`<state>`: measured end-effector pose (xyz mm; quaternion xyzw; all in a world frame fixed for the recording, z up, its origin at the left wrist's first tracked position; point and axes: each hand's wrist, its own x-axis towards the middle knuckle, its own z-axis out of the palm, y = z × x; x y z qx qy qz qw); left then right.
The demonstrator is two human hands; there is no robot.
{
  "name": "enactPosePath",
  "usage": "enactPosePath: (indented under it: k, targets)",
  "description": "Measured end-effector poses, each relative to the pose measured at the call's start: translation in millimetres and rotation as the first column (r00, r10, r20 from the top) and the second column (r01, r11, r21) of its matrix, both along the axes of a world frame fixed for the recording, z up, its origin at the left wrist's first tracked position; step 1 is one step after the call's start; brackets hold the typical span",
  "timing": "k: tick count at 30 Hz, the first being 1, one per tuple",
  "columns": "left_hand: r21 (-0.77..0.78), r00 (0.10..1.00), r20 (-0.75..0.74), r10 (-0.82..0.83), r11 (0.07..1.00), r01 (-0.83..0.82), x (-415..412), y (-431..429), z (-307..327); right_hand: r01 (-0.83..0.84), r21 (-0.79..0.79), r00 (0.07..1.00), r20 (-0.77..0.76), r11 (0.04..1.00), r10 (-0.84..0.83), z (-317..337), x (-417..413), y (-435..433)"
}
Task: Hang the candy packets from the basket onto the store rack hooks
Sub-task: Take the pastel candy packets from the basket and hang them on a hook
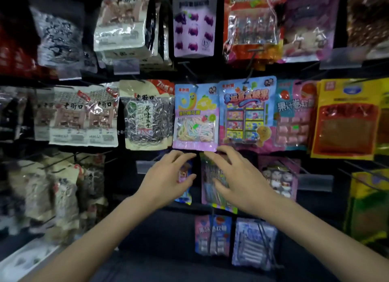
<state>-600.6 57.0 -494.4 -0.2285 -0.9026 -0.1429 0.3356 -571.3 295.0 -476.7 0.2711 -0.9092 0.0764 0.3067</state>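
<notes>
1. We take as our landmark the pastel blue-and-lilac plastic packet of rope candy [195,117], which hangs on a black wire hook [190,75] in the rack's middle row.
2. Just below its bottom left corner, our left hand [168,176] pinches a small blue-edged plastic candy packet [185,196], with the fingers curled over the top and the thumb on the front.
3. Just below its bottom right corner, our right hand [237,176] is spread over a pink-and-green striped plastic packet [207,190]. We cannot tell whether the fingers touch it.
4. These two packets sit side by side, close together.
5. A blue cartoon-printed packet [246,113] hangs just right of the landmark, and a clear packet of dark seeds [143,117] hangs just left of it.
</notes>
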Motion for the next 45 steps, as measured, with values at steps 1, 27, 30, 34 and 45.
enactPosePath:
  k: [1, 27, 30, 34, 45]
  targets:
    - [0.001, 1.0, 0.018, -0.01, 1.0, 0.009, 12, 1, -12, -0.011, -0.009, 1.0, 0.014, 1.0, 0.011, -12, 13, 6]
    - [-0.255, 0.58, 0.815, -0.023, 0.884, 0.392, 124, 153, -408, 0.202, 0.192, 0.646, 0.71, 0.96, -0.278, -399, 150, 164]
    - [-0.199, 0.524, 0.852, -0.013, 0.916, 0.347, 126, 168, -427, 0.208, 0.298, 0.623, 0.694, 0.932, -0.361, -407, 150, 165]
    - [-0.023, 0.442, 0.894, -0.069, 0.98, 0.2, 127, 187, -436, 0.196, 0.317, 0.627, 0.687, 0.928, -0.367, -423, 156, 171]
    - [0.484, 0.117, 0.849, -0.515, 0.67, -0.563, 129, 195, -433, 0.247, 0.126, 0.698, 0.665, 0.961, -0.266, -456, 176, 184]
